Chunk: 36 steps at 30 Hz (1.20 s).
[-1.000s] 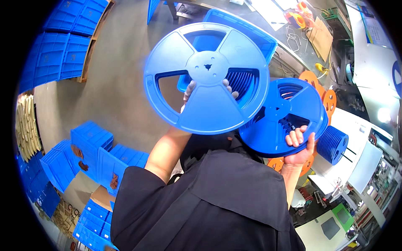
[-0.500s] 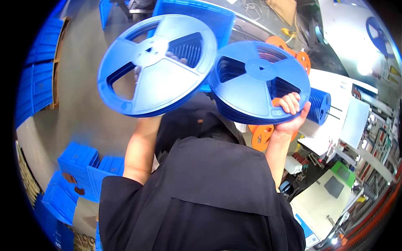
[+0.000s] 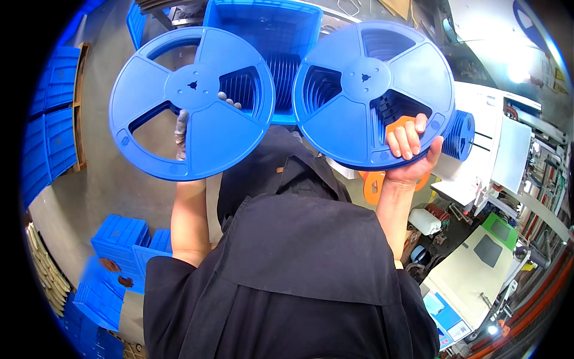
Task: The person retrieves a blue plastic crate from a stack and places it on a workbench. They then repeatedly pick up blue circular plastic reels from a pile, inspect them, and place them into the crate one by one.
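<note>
A stack of blue plastic reels (image 3: 230,134) is held up in front of me on the left, its top face turned toward me. My left hand (image 3: 181,136) is closed round one spoke of it from behind; gloved grey fingertips show through two openings, and the palm is hidden. On the right is a second stack of blue reels (image 3: 326,122), thick with several discs. My right hand (image 3: 409,146) grips its lower right rim, bare fingers hooked through an opening and thumb outside. The two stacks stand side by side, a narrow gap between them.
Behind the stacks, a blue crate (image 3: 263,21) holds more upright blue reels (image 3: 281,72). At right are orange reels (image 3: 373,188), another row of blue reels (image 3: 461,136) on rods, and a white machine (image 3: 511,146). Blue bins (image 3: 119,236) stand at lower left.
The left stack has moved left and slightly down. The right stack has risen and turned its face more toward me. Both hands have kept their grip.
</note>
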Tool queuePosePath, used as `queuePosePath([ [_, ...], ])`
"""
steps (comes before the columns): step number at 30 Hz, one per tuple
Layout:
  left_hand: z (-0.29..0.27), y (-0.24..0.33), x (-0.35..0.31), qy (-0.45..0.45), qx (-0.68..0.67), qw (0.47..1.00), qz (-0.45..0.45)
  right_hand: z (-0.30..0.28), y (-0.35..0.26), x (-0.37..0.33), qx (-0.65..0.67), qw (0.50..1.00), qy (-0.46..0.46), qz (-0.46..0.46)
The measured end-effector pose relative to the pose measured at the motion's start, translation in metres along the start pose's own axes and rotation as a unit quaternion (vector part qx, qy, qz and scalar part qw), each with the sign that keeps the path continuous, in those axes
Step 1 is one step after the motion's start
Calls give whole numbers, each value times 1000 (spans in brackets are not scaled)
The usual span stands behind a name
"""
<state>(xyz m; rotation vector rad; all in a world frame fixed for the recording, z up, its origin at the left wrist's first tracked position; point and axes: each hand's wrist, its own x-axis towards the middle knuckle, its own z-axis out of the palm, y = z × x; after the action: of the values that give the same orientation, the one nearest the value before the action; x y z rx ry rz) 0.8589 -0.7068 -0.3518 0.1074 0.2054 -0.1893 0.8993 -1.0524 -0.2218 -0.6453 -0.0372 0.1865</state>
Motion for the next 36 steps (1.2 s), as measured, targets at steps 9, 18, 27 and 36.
queuePosePath([
  [9,37,-21,-1,106,142,983,-42,4,-9,-5,-67,994,-86,-5],
  [18,2,-11,13,55,276,959,-39,-2,-17,-9,-24,990,-137,9],
  [27,17,-57,29,99,304,937,-142,33,28,8,-97,985,-58,127],
  [36,33,-72,42,106,235,958,-128,49,61,18,-225,958,-29,174],
])
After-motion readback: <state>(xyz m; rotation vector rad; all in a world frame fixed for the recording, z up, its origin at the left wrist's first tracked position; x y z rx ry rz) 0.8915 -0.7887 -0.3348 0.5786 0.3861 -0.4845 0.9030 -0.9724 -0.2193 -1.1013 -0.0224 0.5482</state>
